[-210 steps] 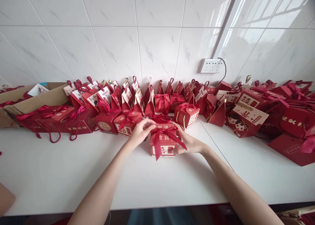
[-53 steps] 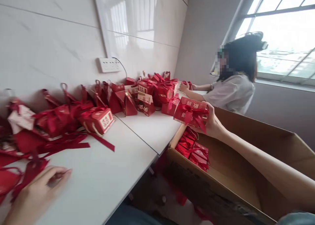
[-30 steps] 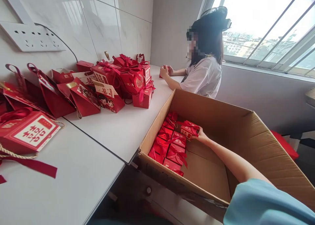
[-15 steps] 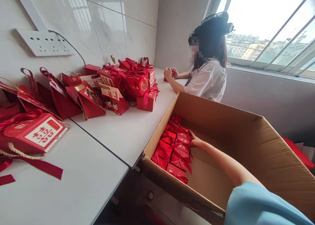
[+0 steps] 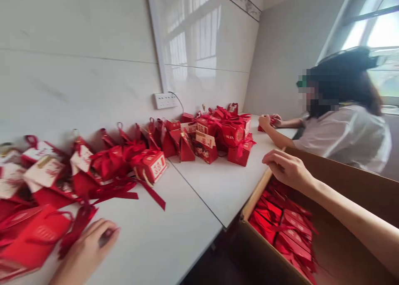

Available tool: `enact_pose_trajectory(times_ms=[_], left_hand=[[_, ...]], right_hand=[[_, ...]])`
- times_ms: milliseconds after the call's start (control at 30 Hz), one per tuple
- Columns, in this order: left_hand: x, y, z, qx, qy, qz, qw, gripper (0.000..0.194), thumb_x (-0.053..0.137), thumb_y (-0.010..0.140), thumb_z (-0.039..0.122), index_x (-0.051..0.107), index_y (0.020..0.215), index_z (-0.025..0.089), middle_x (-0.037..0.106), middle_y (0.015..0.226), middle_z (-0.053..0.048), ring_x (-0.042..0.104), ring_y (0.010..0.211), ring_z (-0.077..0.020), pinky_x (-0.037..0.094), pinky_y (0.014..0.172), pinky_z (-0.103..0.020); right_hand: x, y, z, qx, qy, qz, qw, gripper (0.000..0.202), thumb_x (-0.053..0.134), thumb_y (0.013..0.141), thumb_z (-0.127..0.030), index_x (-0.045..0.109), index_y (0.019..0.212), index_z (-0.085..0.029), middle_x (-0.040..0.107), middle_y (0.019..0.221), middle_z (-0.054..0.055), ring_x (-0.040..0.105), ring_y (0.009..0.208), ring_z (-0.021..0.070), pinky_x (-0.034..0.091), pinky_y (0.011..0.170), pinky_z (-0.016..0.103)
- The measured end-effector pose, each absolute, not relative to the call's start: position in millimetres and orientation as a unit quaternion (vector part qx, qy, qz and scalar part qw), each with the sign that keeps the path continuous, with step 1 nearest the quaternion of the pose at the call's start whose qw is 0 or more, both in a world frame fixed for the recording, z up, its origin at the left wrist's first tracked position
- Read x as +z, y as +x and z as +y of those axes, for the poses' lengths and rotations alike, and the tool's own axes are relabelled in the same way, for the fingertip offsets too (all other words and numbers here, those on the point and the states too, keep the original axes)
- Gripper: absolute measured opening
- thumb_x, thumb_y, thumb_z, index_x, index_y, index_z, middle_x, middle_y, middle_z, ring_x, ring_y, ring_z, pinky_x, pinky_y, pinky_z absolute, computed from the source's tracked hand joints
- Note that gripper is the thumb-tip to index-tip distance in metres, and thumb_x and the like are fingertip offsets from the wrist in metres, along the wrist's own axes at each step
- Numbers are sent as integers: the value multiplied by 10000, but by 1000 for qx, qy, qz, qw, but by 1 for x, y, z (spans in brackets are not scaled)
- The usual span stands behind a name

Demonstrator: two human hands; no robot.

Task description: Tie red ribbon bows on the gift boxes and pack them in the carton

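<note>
My left hand is low over the white table, slightly blurred, its fingers curled toward the thumb. A dark spot shows between them; I cannot make out what it is. Dark red ribbon lies right beside that hand, near a red gift box. Over the near table-side rim of the cardboard box hovers my right hand, fingers loosely bent and apart, with nothing visible in them. Below it, small red ribboned boxes sit in rows inside the cardboard box.
Red gift bags and boxes line the wall, among them a triangular bag and a stacked pile. A power strip is on the wall. Across the cardboard box a co-worker handles a small red box.
My right hand has lifted from the boxes inside the carton to above its rim. The view has swung left, and my left hand has come into sight.
</note>
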State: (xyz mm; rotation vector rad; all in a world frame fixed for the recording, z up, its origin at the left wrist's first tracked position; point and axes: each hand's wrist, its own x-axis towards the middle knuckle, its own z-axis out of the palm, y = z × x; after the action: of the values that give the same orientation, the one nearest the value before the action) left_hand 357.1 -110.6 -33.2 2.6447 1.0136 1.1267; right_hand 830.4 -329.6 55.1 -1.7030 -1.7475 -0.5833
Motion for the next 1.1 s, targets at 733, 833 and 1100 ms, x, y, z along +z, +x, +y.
enact_pose_trajectory(times_ms=[733,833,1100], left_hand=[[2,288,-108,590,626,421,-288,178,522,777,126,568,939,184,576,980,-101,541,966,-228,403,873,-384],[4,279,-103,612,569,516,-189,194,480,813,196,534,997,170,581,1024,-120,531,996,-249,394,885,-409],[-3,283,-100,546,573,606,-76,315,490,819,295,495,1108,170,624,969,-105,569,975,-269,348,936,-470]], right_hand=[[-36,497,-108,67,-376,-806,453,253,368,665,1,533,692,-189,573,622,20,529,526,144,425,499,255],[-37,502,-113,110,-388,-803,439,220,391,700,-27,539,726,-188,578,652,23,540,542,148,445,511,267],[-31,500,-122,179,-389,-812,396,218,414,738,-46,544,829,-195,578,814,50,559,641,147,478,563,277]])
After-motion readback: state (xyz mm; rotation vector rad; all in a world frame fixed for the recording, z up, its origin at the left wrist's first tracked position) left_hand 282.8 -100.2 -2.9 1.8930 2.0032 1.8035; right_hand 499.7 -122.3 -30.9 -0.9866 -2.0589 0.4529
